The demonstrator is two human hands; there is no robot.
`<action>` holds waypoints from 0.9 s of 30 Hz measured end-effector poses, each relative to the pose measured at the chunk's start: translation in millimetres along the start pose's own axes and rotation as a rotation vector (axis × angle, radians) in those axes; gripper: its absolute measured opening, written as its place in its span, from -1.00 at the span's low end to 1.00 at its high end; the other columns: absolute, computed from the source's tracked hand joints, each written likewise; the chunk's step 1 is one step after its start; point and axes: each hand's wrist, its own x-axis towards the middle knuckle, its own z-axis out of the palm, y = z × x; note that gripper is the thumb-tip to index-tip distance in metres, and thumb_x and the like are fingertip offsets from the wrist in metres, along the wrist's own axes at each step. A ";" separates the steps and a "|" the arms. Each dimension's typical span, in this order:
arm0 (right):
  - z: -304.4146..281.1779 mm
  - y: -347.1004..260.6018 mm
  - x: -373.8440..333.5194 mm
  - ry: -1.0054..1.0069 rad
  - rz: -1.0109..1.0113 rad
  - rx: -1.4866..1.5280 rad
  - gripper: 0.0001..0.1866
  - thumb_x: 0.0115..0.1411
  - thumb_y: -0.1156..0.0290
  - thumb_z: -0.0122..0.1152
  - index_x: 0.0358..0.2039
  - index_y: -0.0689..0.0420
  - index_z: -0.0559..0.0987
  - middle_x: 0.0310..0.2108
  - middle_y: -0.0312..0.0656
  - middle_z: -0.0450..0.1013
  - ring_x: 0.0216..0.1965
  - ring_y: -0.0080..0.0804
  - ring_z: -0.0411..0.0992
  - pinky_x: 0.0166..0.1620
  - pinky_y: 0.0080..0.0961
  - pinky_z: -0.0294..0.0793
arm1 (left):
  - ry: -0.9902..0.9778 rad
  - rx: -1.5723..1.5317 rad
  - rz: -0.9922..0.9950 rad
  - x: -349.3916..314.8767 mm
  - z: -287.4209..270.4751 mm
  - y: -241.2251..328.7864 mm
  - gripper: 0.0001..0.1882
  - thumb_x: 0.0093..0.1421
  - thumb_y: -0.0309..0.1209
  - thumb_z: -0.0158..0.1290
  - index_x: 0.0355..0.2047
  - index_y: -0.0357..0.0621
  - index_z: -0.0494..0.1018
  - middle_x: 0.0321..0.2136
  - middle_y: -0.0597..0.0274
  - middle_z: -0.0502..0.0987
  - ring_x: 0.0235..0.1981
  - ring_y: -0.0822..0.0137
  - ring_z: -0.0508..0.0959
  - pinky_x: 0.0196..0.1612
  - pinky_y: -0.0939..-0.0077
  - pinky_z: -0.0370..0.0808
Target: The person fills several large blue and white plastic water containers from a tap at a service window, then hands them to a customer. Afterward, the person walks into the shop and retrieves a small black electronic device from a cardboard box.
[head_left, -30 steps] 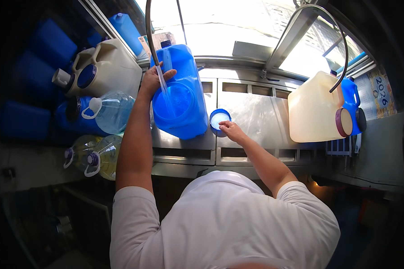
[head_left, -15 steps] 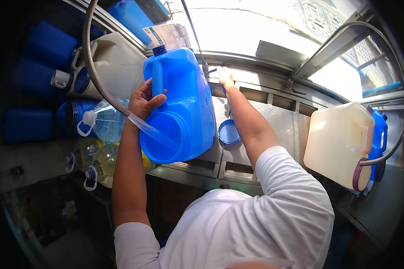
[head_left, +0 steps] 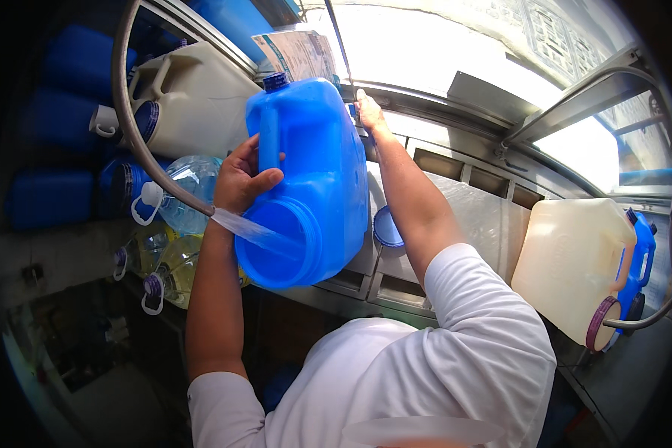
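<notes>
A blue water jug leans with its wide round mouth facing me, its cap off that mouth. My left hand is wrapped round the jug's handle. From the end of a grey hose, just above my left wrist, a stream of water runs into the mouth. My right hand reaches past the jug to a small valve on the thin upright pipe, fingers closed at its lever; glare partly hides the grip. A blue round lid lies on the metal counter beside my right forearm.
On the right stand a cream jug with a second hose at its purple-rimmed mouth, and a blue jug. To the left are a whitish jug, clear bottles and yellowish bottles. A metal frame edges the back.
My right hand has closed in on the valve lever, with the wrist turned. The view has shifted slightly, so the jugs sit a little farther right. Water keeps running into the blue jug.
</notes>
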 end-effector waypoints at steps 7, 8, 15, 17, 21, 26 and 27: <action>-92.4 85.6 -79.5 0.004 0.076 -0.006 -0.60 0.31 0.08 0.12 -0.02 0.10 0.52 -0.17 -0.31 0.53 -0.23 -0.57 0.48 -0.28 -0.54 0.42 | -0.027 0.004 0.072 2.3 -4.9 -5.7 0.02 -0.15 -0.06 0.49 0.24 -0.30 0.30 -0.15 0.12 0.58 -0.13 0.34 0.57 0.00 0.39 0.53; -106.0 105.6 -109.8 -0.002 0.034 0.014 -0.59 0.29 0.11 0.15 0.04 0.09 0.51 -0.19 -0.31 0.54 -0.23 -0.57 0.48 -0.28 -0.55 0.42 | -0.032 0.008 0.089 2.4 -5.9 -7.0 0.01 -0.13 -0.07 0.49 0.24 -0.31 0.29 -0.14 0.12 0.58 -0.14 0.34 0.58 0.00 0.39 0.53; -221.7 161.7 -315.0 0.104 0.054 -0.310 -0.61 0.22 0.22 0.25 -0.04 0.22 0.56 -0.20 -0.06 0.58 -0.17 -0.36 0.54 -0.07 -0.43 0.52 | -0.135 -0.014 0.213 16.2 -13.7 -20.8 -0.12 0.01 -0.17 0.42 0.23 -0.37 0.28 -0.14 0.09 0.59 -0.16 0.36 0.58 -0.07 0.49 0.53; -256.4 147.3 -356.4 0.206 0.066 -0.464 -0.61 0.22 0.22 0.24 -0.03 0.21 0.56 -0.18 -0.03 0.58 -0.14 -0.29 0.56 -0.05 -0.39 0.52 | -0.164 0.009 0.178 21.0 -14.0 -28.0 -0.13 0.04 -0.16 0.40 0.23 -0.39 0.28 -0.16 0.11 0.60 -0.17 0.39 0.58 -0.11 0.52 0.52; -311.5 99.9 -402.9 0.480 -0.042 -0.478 -0.56 0.21 0.19 0.23 0.01 0.20 0.54 -0.15 0.00 0.58 -0.11 -0.20 0.56 0.00 -0.34 0.51 | -0.202 -0.035 0.297 37.7 -16.2 -44.3 -0.31 0.13 -0.19 0.34 0.15 -0.34 0.36 -0.29 0.31 0.58 -0.35 0.54 0.50 -0.30 0.68 0.43; -331.3 54.7 -460.4 0.710 -0.157 -0.441 -0.55 0.24 0.18 0.23 0.05 0.19 0.52 -0.09 0.02 0.55 -0.04 -0.18 0.54 0.06 -0.33 0.48 | -0.118 -0.020 0.177 61.2 -37.8 -56.2 -0.39 0.26 -0.03 0.17 0.14 -0.22 0.38 -0.31 0.33 0.54 -0.42 0.58 0.46 -0.40 0.69 0.39; -331.9 47.7 -469.6 0.751 -0.167 -0.433 -0.55 0.24 0.19 0.23 0.04 0.19 0.52 -0.09 0.03 0.55 -0.04 -0.18 0.54 0.05 -0.33 0.48 | -0.142 -0.161 0.229 59.8 -39.6 -60.1 -0.34 0.28 0.03 0.11 0.17 -0.23 0.33 -0.25 0.27 0.53 -0.35 0.51 0.49 -0.32 0.63 0.43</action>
